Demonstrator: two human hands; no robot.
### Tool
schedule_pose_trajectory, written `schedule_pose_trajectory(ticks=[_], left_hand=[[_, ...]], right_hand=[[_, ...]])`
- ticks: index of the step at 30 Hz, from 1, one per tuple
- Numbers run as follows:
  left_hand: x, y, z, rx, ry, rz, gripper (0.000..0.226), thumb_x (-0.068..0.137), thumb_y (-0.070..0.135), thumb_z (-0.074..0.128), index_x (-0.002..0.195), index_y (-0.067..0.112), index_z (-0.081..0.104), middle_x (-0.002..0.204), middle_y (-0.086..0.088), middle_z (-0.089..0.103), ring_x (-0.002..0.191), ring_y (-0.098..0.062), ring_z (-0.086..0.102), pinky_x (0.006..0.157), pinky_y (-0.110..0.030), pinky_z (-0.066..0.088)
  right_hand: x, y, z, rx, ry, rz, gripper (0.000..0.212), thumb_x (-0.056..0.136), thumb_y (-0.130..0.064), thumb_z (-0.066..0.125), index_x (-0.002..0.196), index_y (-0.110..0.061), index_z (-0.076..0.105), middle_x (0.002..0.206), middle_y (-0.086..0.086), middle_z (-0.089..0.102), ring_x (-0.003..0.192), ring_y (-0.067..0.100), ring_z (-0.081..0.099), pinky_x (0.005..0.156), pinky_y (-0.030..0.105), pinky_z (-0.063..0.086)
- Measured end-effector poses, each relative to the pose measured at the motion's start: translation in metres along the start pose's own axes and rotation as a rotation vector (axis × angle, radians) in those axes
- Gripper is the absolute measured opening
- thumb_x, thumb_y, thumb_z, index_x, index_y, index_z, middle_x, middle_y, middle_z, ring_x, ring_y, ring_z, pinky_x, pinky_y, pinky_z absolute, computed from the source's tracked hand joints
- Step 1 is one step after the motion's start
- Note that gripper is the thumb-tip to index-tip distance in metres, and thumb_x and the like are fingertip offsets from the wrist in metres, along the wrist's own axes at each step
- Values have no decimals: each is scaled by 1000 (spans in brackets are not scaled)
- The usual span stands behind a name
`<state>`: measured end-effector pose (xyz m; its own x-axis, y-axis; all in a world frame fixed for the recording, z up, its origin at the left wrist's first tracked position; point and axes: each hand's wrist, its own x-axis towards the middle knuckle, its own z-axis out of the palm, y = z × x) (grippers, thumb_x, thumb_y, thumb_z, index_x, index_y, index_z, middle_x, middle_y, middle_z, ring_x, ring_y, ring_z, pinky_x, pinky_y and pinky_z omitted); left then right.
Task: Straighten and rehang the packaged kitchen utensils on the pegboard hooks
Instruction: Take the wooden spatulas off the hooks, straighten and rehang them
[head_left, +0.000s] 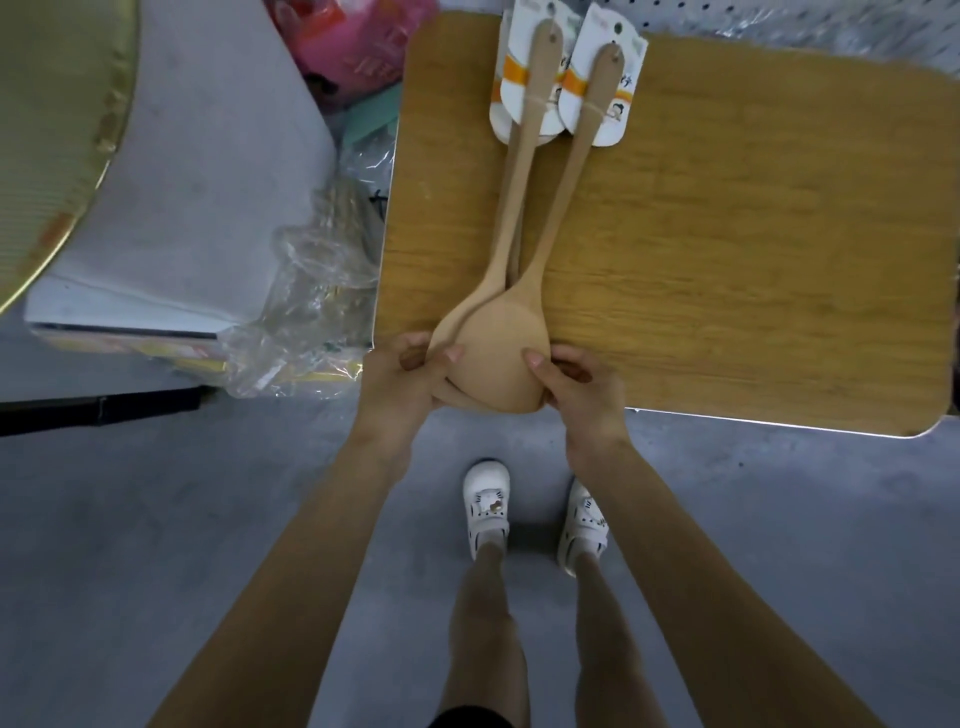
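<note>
Wooden spoons in the middle of the frame have their round ends gripped by both hands. The left hand curls round the left side and the right hand round the right. Their white and orange cards sit at the top, against a brown board. Grey floor and white shoes are below. Clear plastic and a white box lie at the left.

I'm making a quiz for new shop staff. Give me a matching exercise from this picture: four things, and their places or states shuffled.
Things: 1 wooden spatulas; 2 header cards; 3 white shoes; 4 clear plastic wrap.
States: A on the grey floor; B crumpled, left of the wooden board; C heads gripped by left hand and right hand; D white with orange band, on the handles.
Pairs: 1-C; 2-D; 3-A; 4-B.
</note>
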<state>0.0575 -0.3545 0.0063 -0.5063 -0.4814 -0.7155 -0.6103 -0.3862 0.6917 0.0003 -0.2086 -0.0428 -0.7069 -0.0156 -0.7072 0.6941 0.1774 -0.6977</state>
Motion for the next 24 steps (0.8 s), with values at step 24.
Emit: schedule_pose_trajectory(ticks=[24], left_hand=[[-91, -38, 71, -12, -288, 27, 21, 76, 4, 74, 95, 10, 65, 91, -8, 71, 85, -18, 67, 88, -44, 53]], right_hand=[[-67, 22, -115, 433, -87, 19, 16, 90, -6, 60, 104, 2, 64, 99, 12, 67, 90, 18, 63, 81, 31, 54]])
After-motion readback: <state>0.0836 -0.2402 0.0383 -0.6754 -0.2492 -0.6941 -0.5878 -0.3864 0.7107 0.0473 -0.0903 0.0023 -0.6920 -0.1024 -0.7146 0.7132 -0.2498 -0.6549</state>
